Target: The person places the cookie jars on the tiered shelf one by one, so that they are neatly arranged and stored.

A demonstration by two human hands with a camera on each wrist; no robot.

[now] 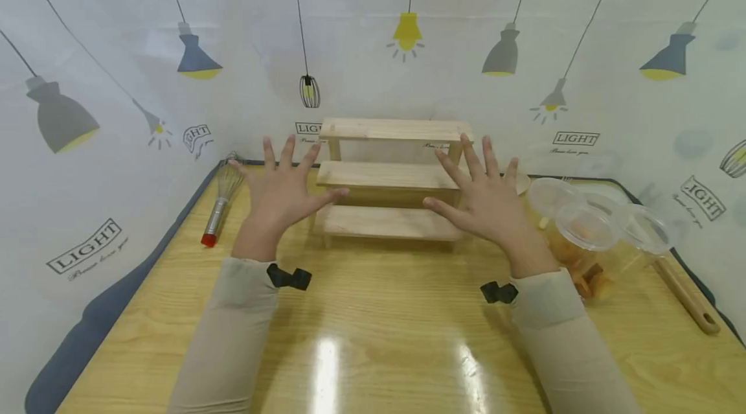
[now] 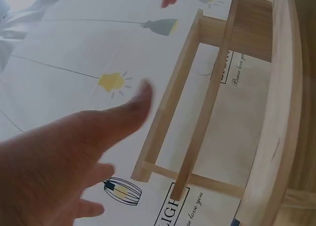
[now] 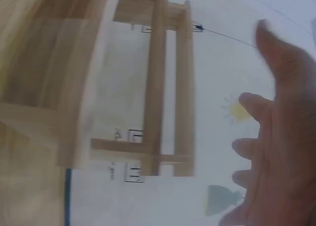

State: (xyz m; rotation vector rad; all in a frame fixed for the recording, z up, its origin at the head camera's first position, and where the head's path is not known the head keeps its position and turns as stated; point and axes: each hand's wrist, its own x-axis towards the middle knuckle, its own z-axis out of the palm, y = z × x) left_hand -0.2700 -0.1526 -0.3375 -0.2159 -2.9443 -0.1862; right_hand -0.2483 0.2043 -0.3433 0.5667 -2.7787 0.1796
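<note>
Both hands are held up with fingers spread and nothing in them. In the head view the left hand (image 1: 281, 192) overlaps the left end of a pale wooden three-tier rack (image 1: 390, 174), and the right hand (image 1: 484, 197) overlaps its right end. The left wrist view has the left hand (image 2: 64, 152) beside the rack's slats (image 2: 212, 102), its thumb stretched toward them. From the right wrist, the right hand (image 3: 286, 122) appears apart from the rack (image 3: 155, 87), thumb and fingers extended. A whisk (image 1: 220, 203) with a red-ended handle lies left of the left hand.
Clear plastic containers (image 1: 588, 223) with round lids and orange-brown pieces (image 1: 594, 283) inside stand at the right. Beside them lies a wooden handle (image 1: 688, 297). The wood-grain table (image 1: 373, 310) meets a lamp-printed cloth backdrop (image 1: 361, 32) at the back and sides.
</note>
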